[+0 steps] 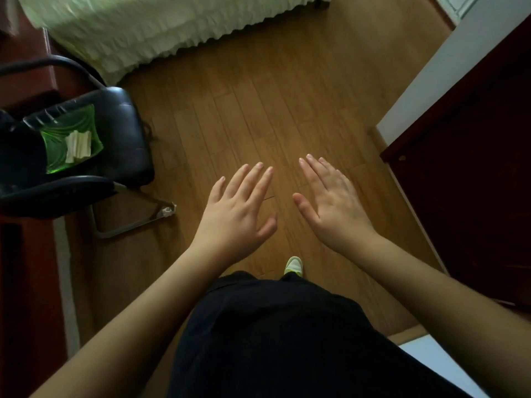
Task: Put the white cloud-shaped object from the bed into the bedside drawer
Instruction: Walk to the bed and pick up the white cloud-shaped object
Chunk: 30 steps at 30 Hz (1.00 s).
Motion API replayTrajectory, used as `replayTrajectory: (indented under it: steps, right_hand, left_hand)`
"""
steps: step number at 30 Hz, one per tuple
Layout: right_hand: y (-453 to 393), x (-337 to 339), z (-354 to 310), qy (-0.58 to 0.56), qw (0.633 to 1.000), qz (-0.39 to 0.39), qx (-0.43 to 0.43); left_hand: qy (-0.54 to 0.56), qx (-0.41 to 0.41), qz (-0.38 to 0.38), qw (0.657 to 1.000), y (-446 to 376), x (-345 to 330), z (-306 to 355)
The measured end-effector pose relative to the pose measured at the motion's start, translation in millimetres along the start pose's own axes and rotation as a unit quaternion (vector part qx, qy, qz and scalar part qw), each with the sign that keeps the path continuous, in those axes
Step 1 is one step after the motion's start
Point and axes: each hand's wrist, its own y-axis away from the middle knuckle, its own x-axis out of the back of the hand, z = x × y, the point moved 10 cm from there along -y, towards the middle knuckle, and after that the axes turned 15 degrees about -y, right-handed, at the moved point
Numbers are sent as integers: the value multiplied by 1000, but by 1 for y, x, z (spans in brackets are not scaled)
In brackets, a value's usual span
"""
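Head view shows the left hand [238,209] and right hand [330,205] spread flat, fingers released, above the brown wooden plank floor [258,110], near the pale-green ruffled bed skirt [149,33]; the cloud-shaped object is out of frame

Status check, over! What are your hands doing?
Left hand open, empty. Right hand open, empty. Cloud object not in view. Bed skirt ahead, floor between.

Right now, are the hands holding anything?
No. Left hand and right hand are open, fingers spread flat above the wood floor.
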Motion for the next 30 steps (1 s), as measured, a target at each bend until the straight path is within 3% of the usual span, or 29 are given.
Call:
replayTrajectory:
  steps: [4, 12, 22, 30]
  right_hand:
    - [-32, 17, 15, -30, 999, 23, -20]
    - [-124, 38, 22, -6, 1000, 14, -24]
    - [-258, 94, 33, 32, 994, 75, -79]
    - [-337, 157, 72, 92, 986, 108, -92]
  left_hand:
    - [31, 39, 1, 999, -39, 8, -18]
    - [34, -11, 10, 999, -142, 24, -59]
    - [32, -81, 20, 996, -295, 41, -104]
    - [33, -58, 52, 996, -415, 69, -105]
